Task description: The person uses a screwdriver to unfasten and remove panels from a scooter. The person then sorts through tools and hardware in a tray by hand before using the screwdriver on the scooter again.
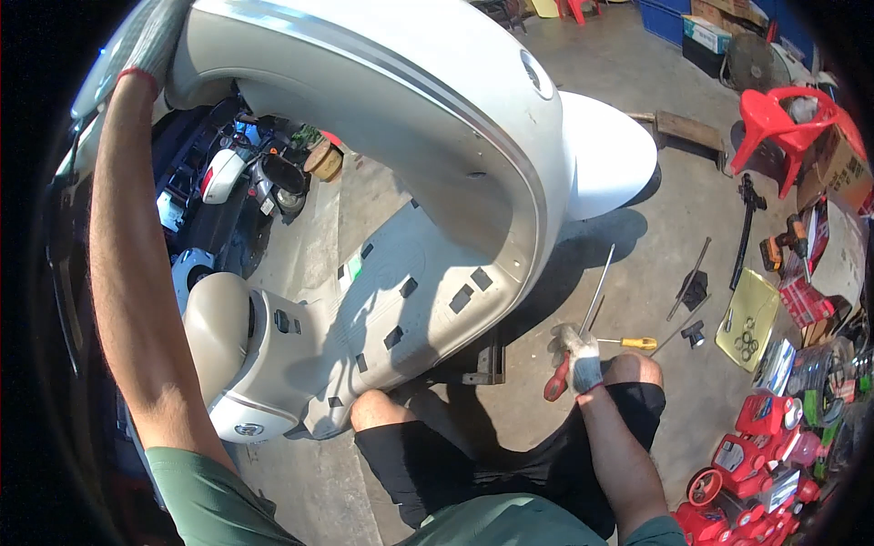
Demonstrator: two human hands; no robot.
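Observation:
A white scooter [473, 82] with a pale grey floorboard [378, 282] fills the left and middle of the view. My right hand [579, 357], in a light work glove, is wrapped round a screwdriver [555, 382] with a red handle. Its long thin shaft points up and away, beside the scooter's front. My left hand [159, 41], also gloved, reaches far forward to the scooter's handlebar area at the upper left. Its fingers are cut off by the top edge, so their grip is hidden. A yellow-handled screwdriver [637, 343] shows just right of my right hand.
Long tools [689, 278] lie on the concrete floor to the right, near a yellow tray [748, 318] with metal rings. A cordless drill [787, 246], a red chair [787, 127] and several red containers [760, 419] stand along the right. Another scooter [223, 173] is beyond, left.

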